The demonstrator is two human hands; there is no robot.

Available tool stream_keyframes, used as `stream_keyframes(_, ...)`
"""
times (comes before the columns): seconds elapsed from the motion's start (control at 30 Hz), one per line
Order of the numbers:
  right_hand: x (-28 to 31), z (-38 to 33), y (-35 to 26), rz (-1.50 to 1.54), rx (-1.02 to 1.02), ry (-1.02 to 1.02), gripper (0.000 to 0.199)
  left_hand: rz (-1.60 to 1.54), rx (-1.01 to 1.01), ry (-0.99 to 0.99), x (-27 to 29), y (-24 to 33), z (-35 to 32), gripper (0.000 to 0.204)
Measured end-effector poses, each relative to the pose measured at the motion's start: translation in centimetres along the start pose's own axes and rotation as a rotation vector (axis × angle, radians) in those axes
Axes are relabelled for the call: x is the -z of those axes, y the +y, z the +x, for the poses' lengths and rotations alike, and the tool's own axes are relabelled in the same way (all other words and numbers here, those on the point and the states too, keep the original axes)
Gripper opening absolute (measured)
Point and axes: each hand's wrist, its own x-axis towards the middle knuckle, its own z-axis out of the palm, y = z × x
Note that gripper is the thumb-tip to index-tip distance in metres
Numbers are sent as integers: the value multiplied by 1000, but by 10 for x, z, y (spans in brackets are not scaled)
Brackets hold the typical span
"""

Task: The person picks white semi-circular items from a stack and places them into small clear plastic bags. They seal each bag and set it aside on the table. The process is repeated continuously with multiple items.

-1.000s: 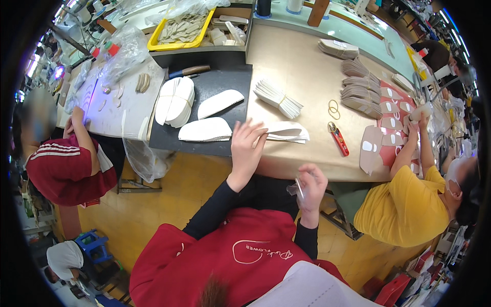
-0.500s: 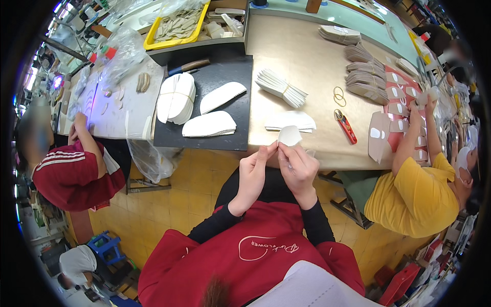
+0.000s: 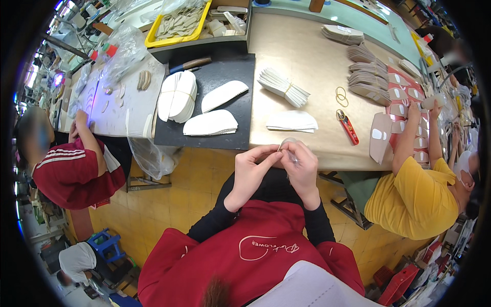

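Observation:
Just over the near edge of the table, both hands meet at a small white rounded piece (image 3: 288,139), mostly hidden by the fingers. My left hand (image 3: 251,171) is closed, thumb and forefinger pinching at its left edge. My right hand (image 3: 302,169) is closed around the other side, and a bit of clear plastic seems to show at its fingers. Just beyond lies a stack of white half-round pieces (image 3: 292,121). A banded bundle of white strips (image 3: 284,88) sits farther back. On the black board (image 3: 166,137) at left are a fanned stack (image 3: 210,123), another white stack (image 3: 225,95) and a banded bundle (image 3: 177,97).
Rubber bands (image 3: 341,96) and a red-handled tool (image 3: 349,128) lie to the right. Behind them stand brown banded stacks (image 3: 368,82). A yellow tray (image 3: 149,41) sits in a box at the back. Co-workers in maroon (image 3: 76,174) and yellow (image 3: 414,199) sit either side.
The white piece has tipped from face-up to nearly edge-on and come down behind the fingers. My left hand has shifted slightly left, its fingers reaching more across.

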Motion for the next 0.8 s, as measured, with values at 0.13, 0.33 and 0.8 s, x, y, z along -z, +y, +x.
stream_keyframes(0.13,-2,-8,10,478,-243,-81,8,25,-22,-12,2,-1,0,15)
stream_keyframes(0.33,16,-7,17,1366,-629,274,11,-221,-22,180,12,0,4,11)
stream_keyframes(0.8,-3,-10,-2,764,-586,-36,12,-331,-8,-28,4,-5,-5,19)
